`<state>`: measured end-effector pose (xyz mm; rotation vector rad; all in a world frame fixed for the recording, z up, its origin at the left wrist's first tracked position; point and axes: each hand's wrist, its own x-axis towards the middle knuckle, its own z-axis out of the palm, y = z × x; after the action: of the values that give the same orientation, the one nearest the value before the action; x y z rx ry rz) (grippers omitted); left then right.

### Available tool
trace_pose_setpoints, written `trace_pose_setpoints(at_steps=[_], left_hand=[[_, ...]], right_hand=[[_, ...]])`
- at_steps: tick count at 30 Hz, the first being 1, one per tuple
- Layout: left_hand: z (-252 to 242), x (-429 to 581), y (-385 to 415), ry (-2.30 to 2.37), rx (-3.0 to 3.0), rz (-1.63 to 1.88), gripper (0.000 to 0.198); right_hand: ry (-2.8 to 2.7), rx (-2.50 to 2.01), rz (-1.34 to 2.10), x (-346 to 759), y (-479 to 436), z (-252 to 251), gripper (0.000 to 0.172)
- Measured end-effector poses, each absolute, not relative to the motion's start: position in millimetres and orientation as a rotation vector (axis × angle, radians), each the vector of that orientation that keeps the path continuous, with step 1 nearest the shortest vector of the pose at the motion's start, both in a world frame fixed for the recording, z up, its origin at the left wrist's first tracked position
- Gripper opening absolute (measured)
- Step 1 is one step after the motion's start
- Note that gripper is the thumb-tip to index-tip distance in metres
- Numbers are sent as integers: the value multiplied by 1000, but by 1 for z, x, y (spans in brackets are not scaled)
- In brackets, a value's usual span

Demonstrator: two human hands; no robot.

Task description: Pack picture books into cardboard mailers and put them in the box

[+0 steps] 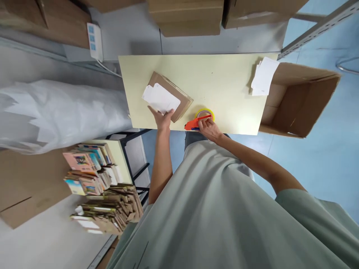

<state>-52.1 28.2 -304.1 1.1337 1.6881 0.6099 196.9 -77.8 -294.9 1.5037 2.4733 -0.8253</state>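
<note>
Papers [164, 98] atop a package [185, 102] touch the spread left fingers [153, 111]; right fingers [201, 124] grip an orange tape dispenser [193, 123].

Pale yellow tabletop [230, 86], rectangular, long side toward the wearer. Directly on it: cardboard package [183, 104] on the left half, set at an angle; white paper slips [264, 76] far right, slightly over the edge. Orange tape dispenser [193, 123] at near edge, contact unclear.
</note>
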Motion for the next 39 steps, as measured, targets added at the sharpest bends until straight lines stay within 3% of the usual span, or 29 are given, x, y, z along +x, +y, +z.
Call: trace_pose_setpoints(at_steps=[3,6,8,13,21,28,34,39], left_hand=[[-289,-35,51,2004,1147,610,85],[-279,11,73,2307,876,508,118],[-275,39,80,2411,860,258,138],[-274,58,69,2456,1084,-106,129],[-281,49,49,2363,1229,-41,134],[-286,39,44,2207,1344,63,141],[-277,13,43,1969,1651,-91,143],[-255,-6,48,1777,1727,-168,155]], right_hand=[[2479,1460,-846,182,-79,-296,53],[2464,1474,-852,177,-80,-298,51],[2444,1503,-841,178,-82,-300,50],[2428,1560,-832,178,-84,-302,50],[2368,1593,-844,208,-97,-296,45],[2243,1729,-596,312,-89,-295,56],[2341,1829,-608,270,-19,-308,49],[2415,1723,-673,227,-4,-311,48]])
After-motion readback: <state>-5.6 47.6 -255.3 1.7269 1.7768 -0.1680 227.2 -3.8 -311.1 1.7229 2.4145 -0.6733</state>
